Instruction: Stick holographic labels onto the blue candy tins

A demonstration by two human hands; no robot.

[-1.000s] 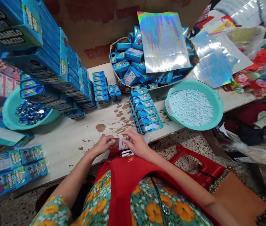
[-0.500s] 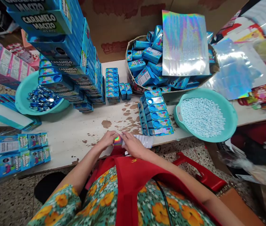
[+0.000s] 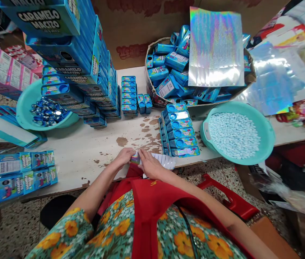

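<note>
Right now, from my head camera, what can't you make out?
In the head view:
- Shiny piece: partly covered by the left hand and right hand.
- Pile of blue packs: partly hidden by the large holographic sheet.
- Tall box stack: top cut off by the upper edge.
- Left teal bowl: right side blocked by that stack.
- Fine print on the bagged packs: too small.

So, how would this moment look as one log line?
left hand: at shiny piece's left edge | right hand: at its right side | nearby: blue packs, bowl of pale pieces
</note>
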